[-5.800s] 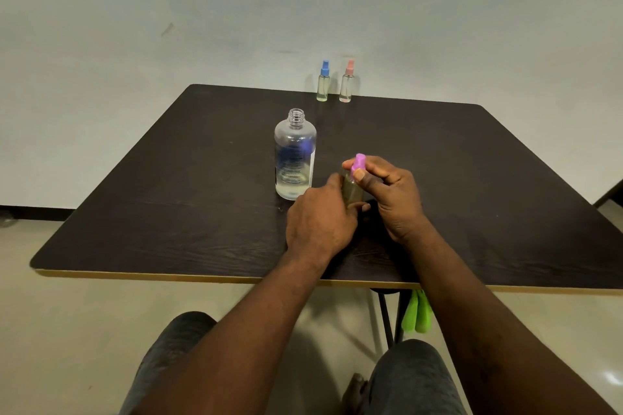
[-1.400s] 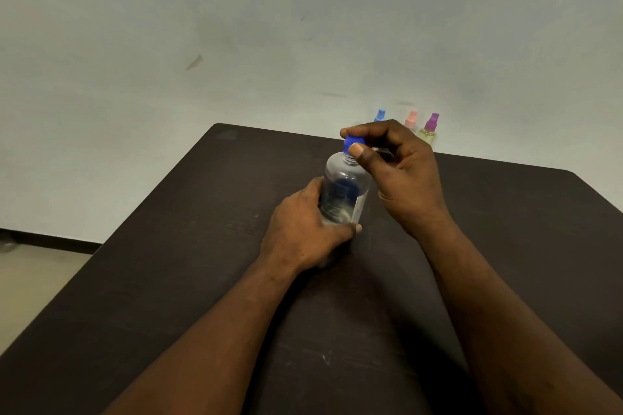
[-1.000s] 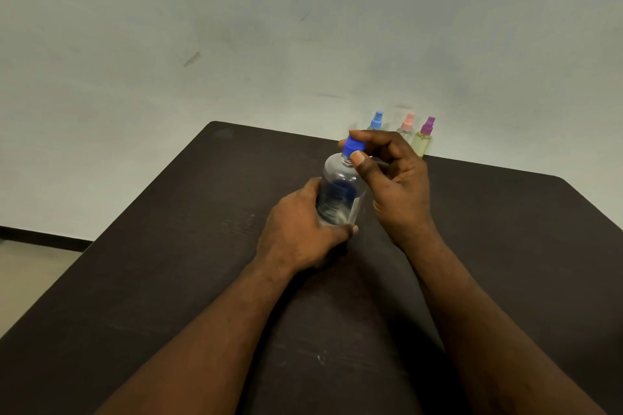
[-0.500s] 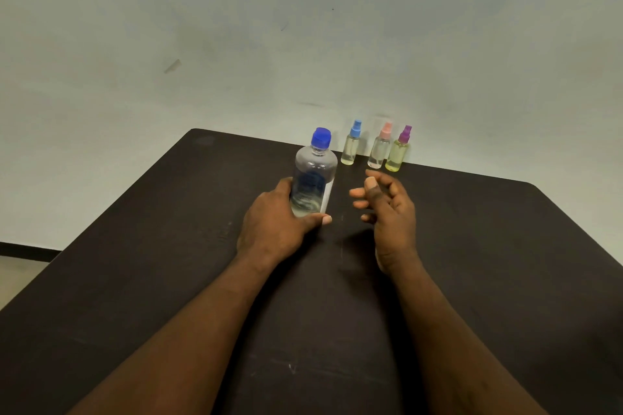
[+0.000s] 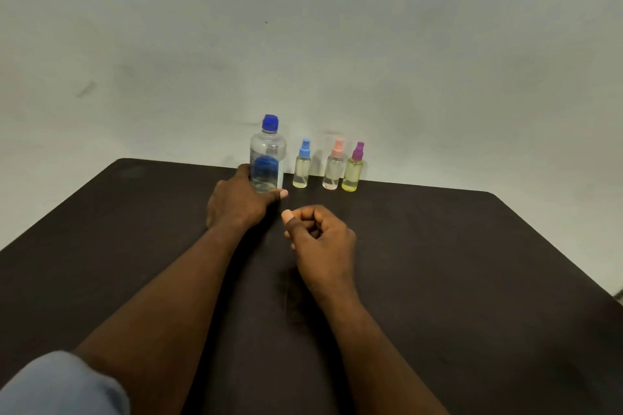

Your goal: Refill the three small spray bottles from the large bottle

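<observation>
The large clear bottle (image 5: pixel 267 155) with a blue cap stands upright near the table's far edge, and my left hand (image 5: pixel 237 202) wraps its lower part. To its right stand three small spray bottles in a row: blue-topped (image 5: pixel 301 165), pink-topped (image 5: pixel 333 167) and purple-topped (image 5: pixel 354 168), each holding pale yellowish liquid. My right hand (image 5: pixel 320 239) rests above the table in front of them, fingers curled into a loose fist with nothing in it.
The dark wooden table (image 5: pixel 438 263) fills the lower view, its far edge against a plain pale wall (image 5: pixel 303 44). A blue-grey sleeve (image 5: pixel 60 384) shows at the bottom left.
My right hand has let go of the blue cap, drawn back and curled shut. My left hand has slid the capped large bottle farther back, next to the row of spray bottles.
</observation>
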